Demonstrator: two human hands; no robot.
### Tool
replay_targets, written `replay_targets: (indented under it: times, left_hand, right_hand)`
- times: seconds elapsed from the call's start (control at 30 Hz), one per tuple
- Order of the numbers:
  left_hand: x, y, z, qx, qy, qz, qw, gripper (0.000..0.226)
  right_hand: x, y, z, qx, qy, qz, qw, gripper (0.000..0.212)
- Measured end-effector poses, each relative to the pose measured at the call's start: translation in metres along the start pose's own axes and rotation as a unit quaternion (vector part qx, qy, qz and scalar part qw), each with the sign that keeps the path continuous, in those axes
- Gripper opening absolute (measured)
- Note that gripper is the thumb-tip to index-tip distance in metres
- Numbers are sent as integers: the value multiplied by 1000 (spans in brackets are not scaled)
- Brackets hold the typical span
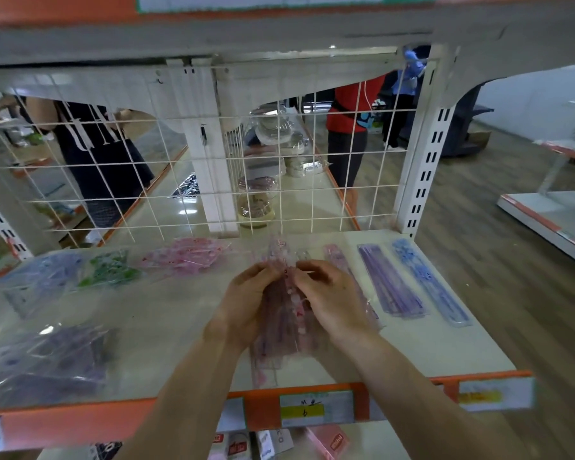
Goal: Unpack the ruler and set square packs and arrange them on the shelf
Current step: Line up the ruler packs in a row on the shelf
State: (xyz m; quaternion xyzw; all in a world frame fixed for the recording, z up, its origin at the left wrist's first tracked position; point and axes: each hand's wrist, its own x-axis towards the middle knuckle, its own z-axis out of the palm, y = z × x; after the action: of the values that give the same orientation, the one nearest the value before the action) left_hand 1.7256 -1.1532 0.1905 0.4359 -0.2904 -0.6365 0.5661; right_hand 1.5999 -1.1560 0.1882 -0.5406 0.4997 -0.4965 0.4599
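Both my hands hold a bundle of pink ruler packs (281,330) in clear plastic above the middle of the white shelf (166,313). My left hand (246,303) grips the bundle's left side. My right hand (329,300) pinches its top edge from the right. On the shelf's right lie a purple ruler pack (390,280), a blue ruler pack (429,280) and a pink ruler pack (337,257), partly hidden by my right hand. Set square packs lie at the back left: pink (188,255), green (110,268) and blue-purple (40,277).
A clear bag of purple packs (47,360) lies at the front left. A white wire grid (213,167) backs the shelf; people stand behind it. The shelf's orange front edge (80,423) carries price labels. Boxes sit on the lower shelf (269,443).
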Motion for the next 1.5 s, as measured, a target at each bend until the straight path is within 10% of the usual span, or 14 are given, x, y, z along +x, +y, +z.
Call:
replay_targets:
  times: [0.53,0.93,1.4,1.5]
  left_hand:
    - [-3,0,4,-5,26,54,998,12]
    - [-8,2,5,-18,-28,53,998,9]
    - [-7,1,3,-31,-6,40,999,17]
    - [-5,2,3,-51,-5,32,998,12]
  right_hand:
    - [-6,-28,0,-411,-23,-131,902,36]
    - [17,-50,-36,-339,-64,-27,938,28]
    - [35,-33,-71,-576,-76,39,813,30]
    - [25,-44,-57,-526,-55,-48,847,19]
